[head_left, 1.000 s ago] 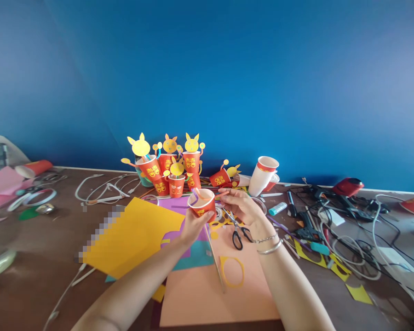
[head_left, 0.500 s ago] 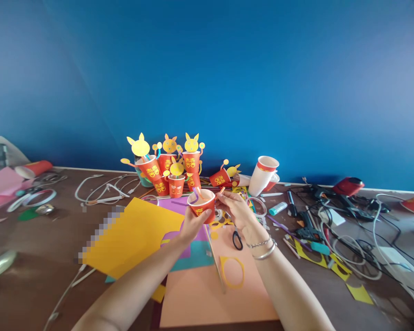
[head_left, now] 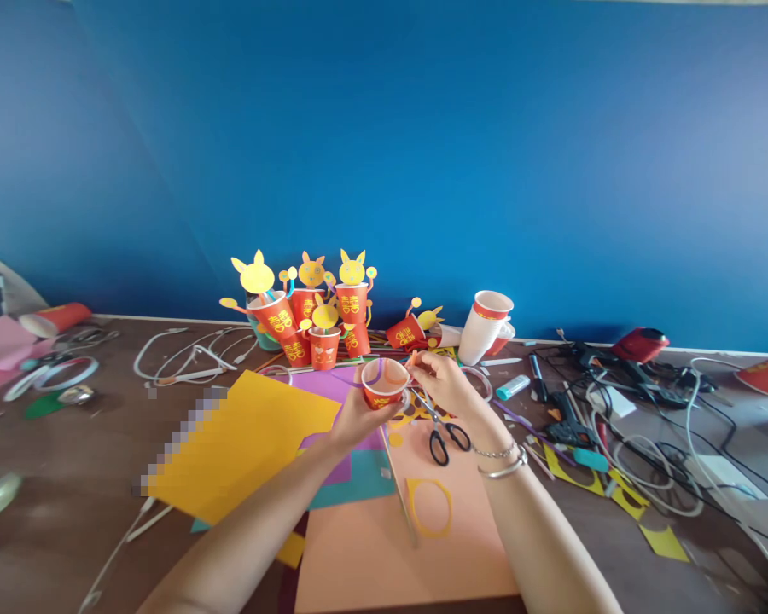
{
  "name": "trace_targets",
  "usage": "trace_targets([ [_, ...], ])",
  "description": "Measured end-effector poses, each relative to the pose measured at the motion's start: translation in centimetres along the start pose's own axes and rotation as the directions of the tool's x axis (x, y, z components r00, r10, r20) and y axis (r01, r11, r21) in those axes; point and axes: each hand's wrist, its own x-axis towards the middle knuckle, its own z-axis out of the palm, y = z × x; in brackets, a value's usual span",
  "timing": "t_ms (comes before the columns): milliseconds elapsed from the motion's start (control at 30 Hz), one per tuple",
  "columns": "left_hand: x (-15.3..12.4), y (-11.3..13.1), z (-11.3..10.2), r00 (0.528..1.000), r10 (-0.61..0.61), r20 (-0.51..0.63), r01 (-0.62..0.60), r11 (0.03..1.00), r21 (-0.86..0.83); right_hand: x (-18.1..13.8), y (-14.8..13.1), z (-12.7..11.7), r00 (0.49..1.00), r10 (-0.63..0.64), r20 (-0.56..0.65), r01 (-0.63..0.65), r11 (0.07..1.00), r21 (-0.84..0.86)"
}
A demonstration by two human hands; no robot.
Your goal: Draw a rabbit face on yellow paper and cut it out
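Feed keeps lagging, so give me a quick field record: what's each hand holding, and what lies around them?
left hand: holds a small red paper cup, raised off the table
right hand: pinches a thin orange piece at the cup's rim
below hands: peach sheet with black-handled scissors lying on it
left of hands: yellow sheet
behind: decorated red cups with yellow animal heads; white cup stack

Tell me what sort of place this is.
Likely a craft worktable: the left hand holds a red paper cup, finished cup figures stand by the blue wall, and scissors lie among coloured paper sheets.
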Motion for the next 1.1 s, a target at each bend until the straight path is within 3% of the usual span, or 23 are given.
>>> trace_targets([
  [133, 0.0, -0.8, -0.1, 0.998, 0.048, -0.044, -0.048, 0.999, 0.006, -0.2, 0.3, -0.6, 1.0, -0.01, 0.029, 0.011, 0.999, -0.042],
  [267, -0.1, -0.7, -0.3, 0.998, -0.025, 0.063, 0.027, 0.999, -0.035, -0.2, 0.1, -1.1, 0.996, 0.01, 0.094, -0.009, 1.0, -0.011],
  [367, -0.1, -0.5, -0.4, 0.997, -0.029, 0.066, 0.038, 0.989, -0.144, -0.1, 0.0, -1.1, 0.988, 0.012, 0.153, -0.013, 1.0, 0.008],
  [533, 0.2, -1.1, -0.6, 0.997, -0.028, 0.071, 0.046, 0.965, -0.259, 0.0, 0.3, -0.7, 0.995, 0.09, 0.048, -0.088, 0.996, -0.032],
  [667, 0.4, -1.1, -0.6, 0.995, -0.031, 0.096, 0.06, 0.947, -0.315, -0.2, 0.3, -0.5, 0.993, 0.114, 0.035, -0.109, 0.986, -0.124],
  [867, 0.3, -0.9, -0.9, 0.976, -0.132, 0.174, 0.183, 0.93, -0.32, -0.7, -0.8, -0.4, 0.999, -0.042, 0.026, 0.049, 0.909, -0.413],
  [967, 0.4, -1.0, -1.1, 0.979, -0.122, 0.166, 0.175, 0.916, -0.36, -0.7, -1.1, -0.5, 1.0, -0.018, 0.024, 0.025, 0.93, -0.368],
  [1100, 0.6, -0.7, -1.2, 0.989, -0.098, 0.114, 0.136, 0.908, -0.396, -0.5, -0.8, -0.7, 0.995, 0.067, 0.074, -0.057, 0.99, -0.133],
])
